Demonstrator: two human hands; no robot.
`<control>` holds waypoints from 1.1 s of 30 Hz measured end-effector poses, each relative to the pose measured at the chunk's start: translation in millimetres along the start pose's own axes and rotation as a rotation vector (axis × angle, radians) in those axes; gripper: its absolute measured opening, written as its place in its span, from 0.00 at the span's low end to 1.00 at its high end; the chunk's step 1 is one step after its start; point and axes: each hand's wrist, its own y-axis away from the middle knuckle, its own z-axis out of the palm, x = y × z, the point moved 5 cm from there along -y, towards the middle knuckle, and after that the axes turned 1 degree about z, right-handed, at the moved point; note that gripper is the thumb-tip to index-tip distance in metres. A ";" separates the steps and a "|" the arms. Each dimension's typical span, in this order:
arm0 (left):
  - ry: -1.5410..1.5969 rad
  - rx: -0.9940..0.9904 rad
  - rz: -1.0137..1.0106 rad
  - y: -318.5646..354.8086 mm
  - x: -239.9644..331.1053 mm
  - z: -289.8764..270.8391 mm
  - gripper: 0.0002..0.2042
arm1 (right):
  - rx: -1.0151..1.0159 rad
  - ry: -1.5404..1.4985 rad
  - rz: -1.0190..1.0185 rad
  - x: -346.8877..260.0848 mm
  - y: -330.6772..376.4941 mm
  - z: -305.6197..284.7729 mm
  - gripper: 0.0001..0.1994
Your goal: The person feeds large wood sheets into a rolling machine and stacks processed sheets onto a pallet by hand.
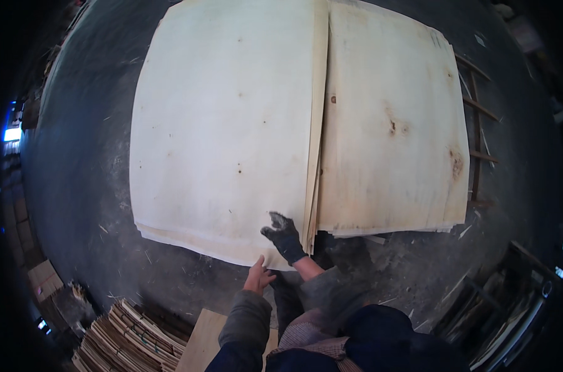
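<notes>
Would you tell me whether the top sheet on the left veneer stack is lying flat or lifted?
Mostly flat: the top sheet lies spread on its stack, with both hands at its near edge.

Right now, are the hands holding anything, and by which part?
The gloved right hand and bare left hand are at the near edge of the left veneer stack's top sheet, close to its near right corner.

A large, pale sheet of thin wood veneer [222,124] lies flat on top of the left-hand stack, filling the middle and far left of the scene. Its surface is cream-coloured with a few small dark knots. The near edge curves slightly and overhangs the sheets beneath it. Its right edge runs alongside a second stack. At the near right corner, a dark-gloved right hand [285,237] rests on it, and a bare left hand [257,278] touches the near edge.
</notes>
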 end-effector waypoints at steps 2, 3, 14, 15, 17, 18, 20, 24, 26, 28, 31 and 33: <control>0.015 -0.148 -0.017 -8.2 2.1 18.8 0.33 | 0.149 -0.074 -0.012 -12.0 -5.5 -22.4 0.31; 0.026 -0.219 -0.024 -10.3 1.6 24.7 0.33 | 0.143 -0.139 -0.019 3.3 -9.0 -35.8 0.30; 0.384 -0.058 0.093 1.5 -8.5 -18.3 0.18 | 0.239 -0.589 0.475 125.0 59.2 -99.2 0.27; 0.385 -0.110 0.153 22.3 -6.2 -14.3 0.18 | 0.222 -0.598 0.512 115.6 56.2 -93.4 0.27; 0.408 -0.196 0.230 54.7 2.4 -17.0 0.17 | 0.161 -0.885 0.444 99.2 48.6 -77.9 0.25; 0.432 -0.231 0.247 67.6 6.8 -21.1 0.16 | 0.126 -1.027 0.406 89.5 42.8 -69.5 0.23; 0.464 -0.230 0.291 99.5 13.0 -29.0 0.15 | -0.102 -1.193 0.427 11.1 33.5 -42.8 0.22; 0.400 -0.430 0.322 104.0 23.6 -55.3 0.14 | -0.184 -0.461 0.114 -78.2 30.1 30.3 0.43; 0.398 -0.879 0.151 99.9 46.5 -69.9 0.12 | -0.026 -0.323 -0.068 -70.7 20.4 73.2 0.45; -0.237 -0.287 0.778 93.0 60.2 -97.1 0.11 | 0.128 -0.034 -0.198 -110.5 34.7 89.2 0.44; 0.495 -0.515 0.579 101.8 68.4 -92.4 0.13 | 0.212 0.144 -0.292 -139.1 39.2 112.9 0.41; 0.039 -0.454 0.850 111.5 80.6 -97.0 0.17 | 0.217 0.173 -0.351 -163.7 47.9 122.4 0.40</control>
